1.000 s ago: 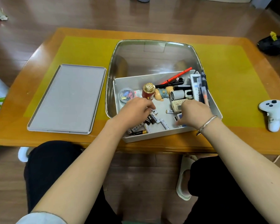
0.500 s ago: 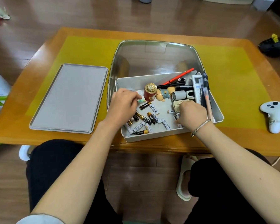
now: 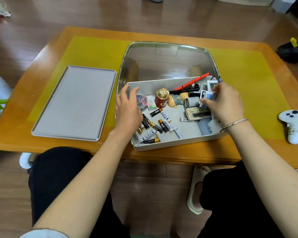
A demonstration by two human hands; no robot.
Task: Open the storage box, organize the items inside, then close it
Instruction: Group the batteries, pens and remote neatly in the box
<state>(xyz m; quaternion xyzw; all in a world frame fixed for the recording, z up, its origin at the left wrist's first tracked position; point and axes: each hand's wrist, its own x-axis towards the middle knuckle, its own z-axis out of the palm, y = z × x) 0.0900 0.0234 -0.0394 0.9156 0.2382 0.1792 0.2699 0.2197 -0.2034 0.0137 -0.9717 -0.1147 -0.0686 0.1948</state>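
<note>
Looking down at: a grey storage box sitting open at the near edge of a wooden table, turned a bit crooked and partly resting on a shiny metal tray
Lid: the flat grey lid is off, lying on the table just left of the box
Left hand: the left hand is over the box's left end, fingers relaxed and a little spread, holding nothing as far as I can see; fingertips right by a small clear round tub of colourful bits
Right hand: the right hand is at the box's right end, fingers curled round a small blue and white card-like thing, pretty sure it's pinching it
Batteries: a loose heap of batteries, black-gold and white ones, scattered across the near left floor of the box
Middle of box: a red bottle with gold cap standing upright, a little figurine lying beside it
Back right: a red pen poking over the far wall, plus a beige remote under the right hand
Off to the side: white game controller on the table, well right of the box
</note>
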